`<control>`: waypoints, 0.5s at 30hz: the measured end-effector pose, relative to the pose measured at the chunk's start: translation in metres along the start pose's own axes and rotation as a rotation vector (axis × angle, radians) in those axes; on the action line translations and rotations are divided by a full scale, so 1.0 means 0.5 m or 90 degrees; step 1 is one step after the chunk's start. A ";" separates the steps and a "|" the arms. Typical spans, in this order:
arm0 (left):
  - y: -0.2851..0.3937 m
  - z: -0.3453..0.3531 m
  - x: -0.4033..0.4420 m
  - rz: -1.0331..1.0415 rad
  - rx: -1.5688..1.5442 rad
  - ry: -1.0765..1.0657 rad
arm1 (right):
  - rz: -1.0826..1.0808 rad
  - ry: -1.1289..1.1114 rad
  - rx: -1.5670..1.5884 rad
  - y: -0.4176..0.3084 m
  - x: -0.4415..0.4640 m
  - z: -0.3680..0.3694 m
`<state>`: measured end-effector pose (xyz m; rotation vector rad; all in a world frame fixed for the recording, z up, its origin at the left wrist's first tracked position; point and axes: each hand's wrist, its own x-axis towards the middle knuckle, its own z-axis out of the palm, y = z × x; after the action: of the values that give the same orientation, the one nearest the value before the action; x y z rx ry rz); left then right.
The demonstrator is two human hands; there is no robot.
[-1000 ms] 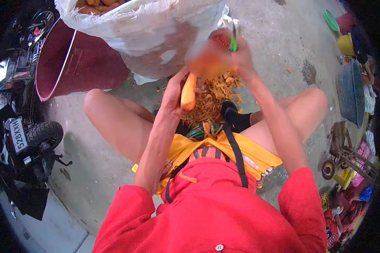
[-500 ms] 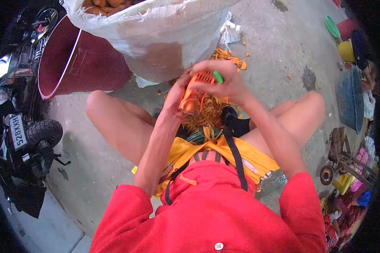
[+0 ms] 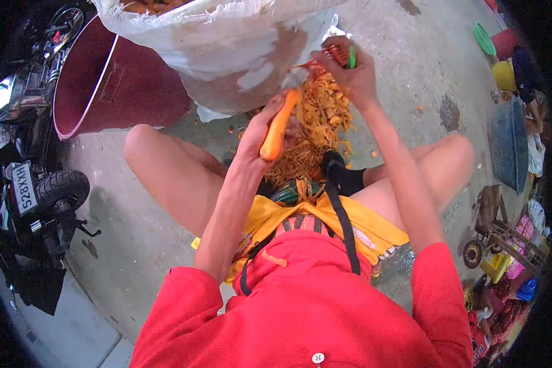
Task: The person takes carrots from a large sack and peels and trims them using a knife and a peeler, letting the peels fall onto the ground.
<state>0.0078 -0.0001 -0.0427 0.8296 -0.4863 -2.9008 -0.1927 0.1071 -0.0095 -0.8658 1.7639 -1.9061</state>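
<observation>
My left hand [image 3: 256,136] is wrapped round a smooth orange carrot [image 3: 279,127], which slants up and to the right. Up and to the right of it, my right hand [image 3: 357,73] grips a peeler [image 3: 336,54] with a red slatted part; a green piece shows beside my fingers. The peeler is apart from the carrot, and its front end is blurred. Beneath both hands, a heap of orange peelings [image 3: 316,122] lies on the floor between my legs.
A large white sack [image 3: 227,67] holding brown-orange produce stands ahead. Left of it lies a dark red bucket [image 3: 119,92]. A motorcycle [image 3: 43,196] is at the far left. At the right are a blue-grey tub [image 3: 508,144], a green basin [image 3: 483,38] and a small cart [image 3: 509,239].
My right hand has moved up and to the right with the peeler, away from the carrot. My left hand still holds the carrot, now more fully visible.
</observation>
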 end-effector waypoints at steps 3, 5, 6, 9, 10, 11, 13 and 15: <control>-0.003 0.040 -0.020 -0.003 -0.065 -0.040 | -0.038 0.003 -0.014 0.021 -0.021 0.014; 0.003 0.093 -0.032 0.050 0.064 0.114 | -0.151 -0.134 -0.079 -0.030 -0.077 0.052; 0.007 0.089 -0.026 0.053 0.066 0.112 | -0.265 -0.267 -0.143 -0.051 -0.087 0.063; 0.009 -0.050 0.008 -0.077 0.018 -0.144 | -0.126 -0.153 -0.072 -0.035 -0.051 0.038; 0.003 -0.056 0.014 -0.077 0.019 -0.148 | -0.018 -0.060 0.021 -0.027 -0.024 0.020; -0.005 -0.053 0.017 -0.061 -0.064 -0.193 | -0.024 -0.061 0.017 -0.022 -0.008 0.005; -0.010 -0.019 0.008 -0.044 -0.148 -0.238 | -0.093 0.050 -0.111 -0.011 0.007 -0.007; -0.002 0.034 -0.012 0.060 0.029 0.048 | -0.056 -0.067 -0.039 -0.017 -0.053 0.027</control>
<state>0.0041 0.0065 -0.0264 0.8934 -0.5691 -2.7715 -0.1633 0.1159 -0.0056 -1.0622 1.7574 -1.8329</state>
